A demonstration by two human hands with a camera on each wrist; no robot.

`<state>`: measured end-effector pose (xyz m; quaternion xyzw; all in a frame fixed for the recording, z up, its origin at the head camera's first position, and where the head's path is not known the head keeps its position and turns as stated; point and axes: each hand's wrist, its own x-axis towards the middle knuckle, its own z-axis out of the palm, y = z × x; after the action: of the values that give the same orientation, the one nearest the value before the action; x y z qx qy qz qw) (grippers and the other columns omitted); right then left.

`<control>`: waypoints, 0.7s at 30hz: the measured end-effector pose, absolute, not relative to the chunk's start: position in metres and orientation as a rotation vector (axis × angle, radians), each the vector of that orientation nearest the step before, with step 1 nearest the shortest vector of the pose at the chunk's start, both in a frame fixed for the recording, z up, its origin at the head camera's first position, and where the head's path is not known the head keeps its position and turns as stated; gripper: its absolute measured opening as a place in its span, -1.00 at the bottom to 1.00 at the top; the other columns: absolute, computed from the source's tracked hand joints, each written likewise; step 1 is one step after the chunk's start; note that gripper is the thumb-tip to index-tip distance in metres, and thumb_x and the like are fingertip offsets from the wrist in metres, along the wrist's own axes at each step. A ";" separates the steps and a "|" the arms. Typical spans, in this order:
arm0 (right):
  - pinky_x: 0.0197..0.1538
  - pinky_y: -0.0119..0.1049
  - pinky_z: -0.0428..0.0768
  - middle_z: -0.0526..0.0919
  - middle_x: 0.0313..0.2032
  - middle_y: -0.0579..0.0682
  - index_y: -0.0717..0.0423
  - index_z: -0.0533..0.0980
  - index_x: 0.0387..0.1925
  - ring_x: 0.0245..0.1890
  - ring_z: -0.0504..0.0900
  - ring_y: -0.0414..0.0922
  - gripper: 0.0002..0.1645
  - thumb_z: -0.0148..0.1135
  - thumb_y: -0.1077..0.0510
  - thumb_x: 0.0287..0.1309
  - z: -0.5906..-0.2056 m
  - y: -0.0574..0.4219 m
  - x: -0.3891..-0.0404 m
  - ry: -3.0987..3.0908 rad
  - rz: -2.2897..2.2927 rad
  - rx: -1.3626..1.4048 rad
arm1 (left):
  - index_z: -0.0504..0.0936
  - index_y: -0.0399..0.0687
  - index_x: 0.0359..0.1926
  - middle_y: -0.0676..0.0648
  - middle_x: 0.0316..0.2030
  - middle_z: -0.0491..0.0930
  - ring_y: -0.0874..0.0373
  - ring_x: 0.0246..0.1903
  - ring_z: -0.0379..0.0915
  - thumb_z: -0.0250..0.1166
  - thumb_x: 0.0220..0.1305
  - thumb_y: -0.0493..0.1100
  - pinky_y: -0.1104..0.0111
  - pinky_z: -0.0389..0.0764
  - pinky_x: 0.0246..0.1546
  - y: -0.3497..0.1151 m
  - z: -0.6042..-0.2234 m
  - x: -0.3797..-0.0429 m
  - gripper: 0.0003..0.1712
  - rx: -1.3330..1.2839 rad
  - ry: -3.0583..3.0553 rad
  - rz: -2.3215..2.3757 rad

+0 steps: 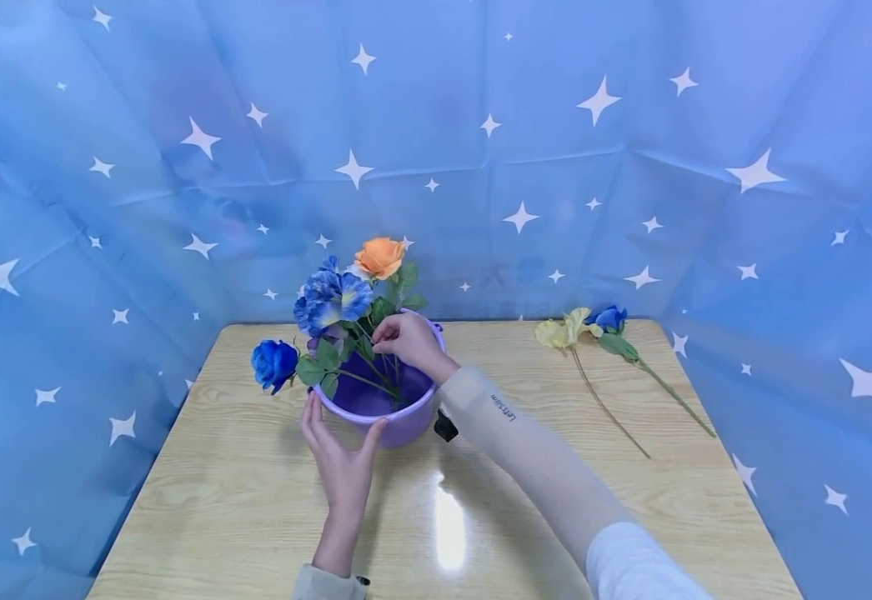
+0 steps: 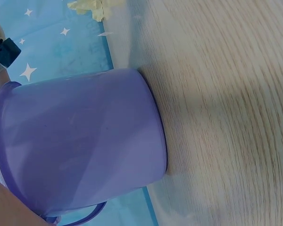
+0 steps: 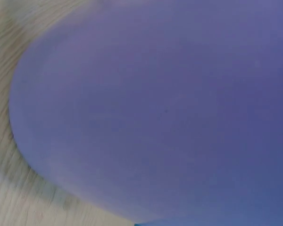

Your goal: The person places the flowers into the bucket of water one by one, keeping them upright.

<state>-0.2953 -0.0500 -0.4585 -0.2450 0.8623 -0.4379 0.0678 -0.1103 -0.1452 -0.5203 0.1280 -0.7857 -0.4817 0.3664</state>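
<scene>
In the head view a purple bucket [image 1: 413, 425] stands on the table with artificial flowers in it. My left hand [image 1: 342, 467] holds its near-left rim, thumb and fingers spread apart. Over the opening, my right hand [image 1: 409, 342] pinches a flower stem between thumb and fingers; I cannot tell which bloom it belongs to. An orange rose [image 1: 380, 257] rises at the back, a ruffled blue-and-yellow flower [image 1: 331, 298] in front of it. The blue rose [image 1: 274, 365] leans out over the left rim. The left wrist view has the bucket's side wall [image 2: 85, 141] large.
On the table's right side lie a pale yellow flower [image 1: 567, 328] and another blue rose [image 1: 610, 319], stems pointing toward the front right. The wooden table [image 1: 211, 500] ends against a blue star-patterned curtain [image 1: 436, 100] behind and on both sides.
</scene>
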 end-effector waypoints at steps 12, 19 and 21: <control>-0.24 -0.43 0.64 0.77 -0.31 -0.04 0.05 0.71 -0.27 -0.33 0.66 -0.20 -0.87 0.46 0.14 0.12 -0.463 -0.048 -0.288 2.598 -1.295 -0.711 | 0.05 -0.25 0.52 -0.28 0.45 0.10 -0.23 0.44 0.07 0.62 -0.09 -0.10 -0.17 0.18 0.46 -0.143 -0.523 -0.104 0.26 0.350 -2.029 -1.245; -0.21 -0.41 0.66 0.77 -0.27 -0.04 0.02 0.71 -0.23 -0.30 0.68 -0.19 -0.88 0.42 0.13 0.17 -0.455 -0.043 -0.287 2.568 -1.360 -0.708 | 0.05 -0.23 0.53 -0.28 0.45 0.09 -0.22 0.45 0.06 0.62 -0.08 -0.10 -0.16 0.16 0.47 -0.143 -0.523 -0.105 0.26 0.341 -2.017 -1.245; -0.21 -0.39 0.68 0.77 -0.27 -0.03 0.04 0.71 -0.22 -0.30 0.69 -0.19 -0.87 0.41 0.14 0.18 -0.451 -0.040 -0.288 2.557 -1.406 -0.732 | 0.05 -0.23 0.53 -0.27 0.46 0.09 -0.21 0.45 0.06 0.62 -0.08 -0.10 -0.16 0.16 0.47 -0.143 -0.522 -0.106 0.26 0.338 -2.013 -1.247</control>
<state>-0.2882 -0.0395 -0.4509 -0.2427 0.8480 -0.4664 0.0665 -0.1065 -0.1434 -0.5221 0.1314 -0.7830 -0.4853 0.3662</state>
